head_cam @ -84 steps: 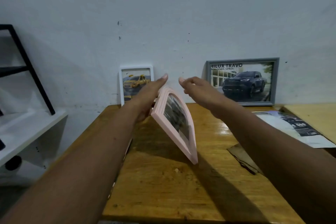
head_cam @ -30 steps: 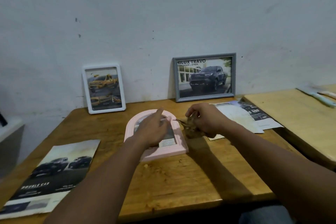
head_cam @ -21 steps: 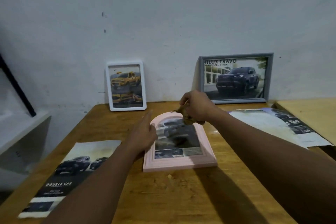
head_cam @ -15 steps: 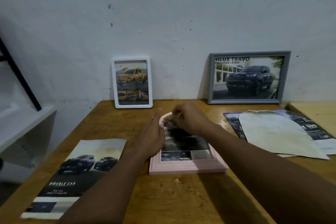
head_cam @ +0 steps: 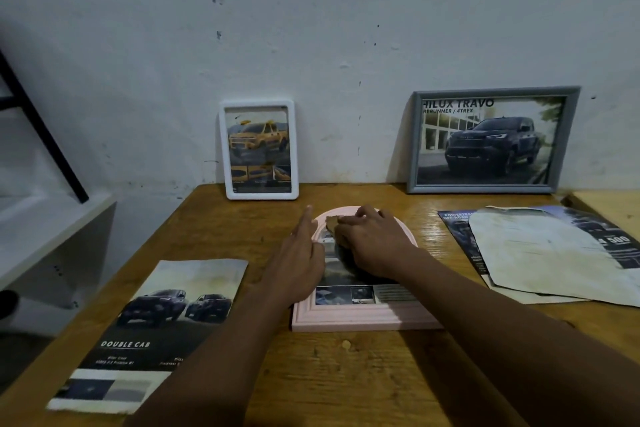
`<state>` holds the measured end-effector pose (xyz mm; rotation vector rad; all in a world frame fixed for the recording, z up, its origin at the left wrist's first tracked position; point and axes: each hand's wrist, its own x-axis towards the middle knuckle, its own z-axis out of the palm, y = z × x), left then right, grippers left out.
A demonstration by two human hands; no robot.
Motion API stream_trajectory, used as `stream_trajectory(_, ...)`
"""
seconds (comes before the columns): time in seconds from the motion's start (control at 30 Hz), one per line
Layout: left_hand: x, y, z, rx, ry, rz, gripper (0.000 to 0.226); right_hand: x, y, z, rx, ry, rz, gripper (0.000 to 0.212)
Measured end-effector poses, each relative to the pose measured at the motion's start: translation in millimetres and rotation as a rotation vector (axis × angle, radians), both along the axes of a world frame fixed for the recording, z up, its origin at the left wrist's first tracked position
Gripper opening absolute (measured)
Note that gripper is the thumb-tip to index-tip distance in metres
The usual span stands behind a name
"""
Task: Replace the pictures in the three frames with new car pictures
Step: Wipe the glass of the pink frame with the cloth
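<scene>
A pink arched frame (head_cam: 363, 317) lies flat on the wooden table (head_cam: 346, 374) with a dark car picture in it. My left hand (head_cam: 298, 260) rests on the frame's left edge with straight fingers. Over the upper part of the picture, my right hand (head_cam: 370, 243) presses a brown cloth (head_cam: 333, 221) with curled fingers. A white frame (head_cam: 259, 149) with a yellow truck picture and a grey frame (head_cam: 491, 140) with a dark pickup picture lean on the wall.
A loose "Double Cab" car picture (head_cam: 156, 329) lies at the front left of the table. Several loose sheets (head_cam: 554, 253) lie at the right. A second table (head_cam: 609, 208) adjoins at the far right. A white shelf (head_cam: 45, 229) stands at the left.
The pink frame went from being held tilted to lying flat. My right hand brought the brown cloth onto the picture, and my left hand settled on the frame's left edge.
</scene>
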<state>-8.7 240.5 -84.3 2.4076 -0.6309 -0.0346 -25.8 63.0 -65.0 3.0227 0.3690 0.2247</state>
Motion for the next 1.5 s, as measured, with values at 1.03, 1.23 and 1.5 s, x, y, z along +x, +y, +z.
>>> stream_trajectory(1.03,3,-6,-2,-0.075,0.132,0.169,0.059,-43,38,10,0.628,0.212,-0.073,0.058)
stream_trajectory(1.23,0,-5,-1,-0.098,0.140,0.179,0.058,-46,18,7,0.554,0.147,-0.095,0.064)
stream_trajectory(1.5,-4,-6,5,-0.065,0.135,0.186,0.057,-54,9,10,0.422,0.232,0.063,0.060)
